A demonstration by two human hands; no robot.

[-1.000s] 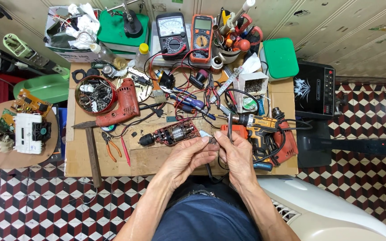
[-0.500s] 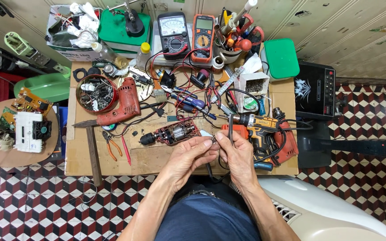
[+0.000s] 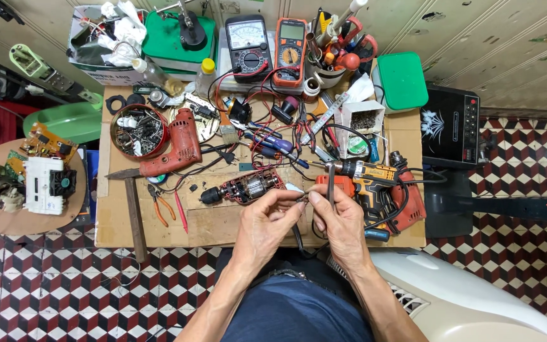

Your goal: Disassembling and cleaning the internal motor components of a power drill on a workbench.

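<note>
Nothing much has shifted since a moment ago: both my hands stay together over the workbench (image 3: 159, 228) front edge. At twelve o'clock from them lies the opened drill motor (image 3: 248, 187). My left hand (image 3: 267, 218) and right hand (image 3: 340, 218) pinch a tiny part (image 3: 303, 198), fingertips closed on it.

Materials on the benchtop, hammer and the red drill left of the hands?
Benchtop: bare wood or ply, matte tan, scuffed and stained. Hammer: wooden handle, brown with visible grain; head dark dull metal, probably steel. Red drill: glossy orange-red shell, looks like moulded plastic; painted metal can't be ruled out.
</note>
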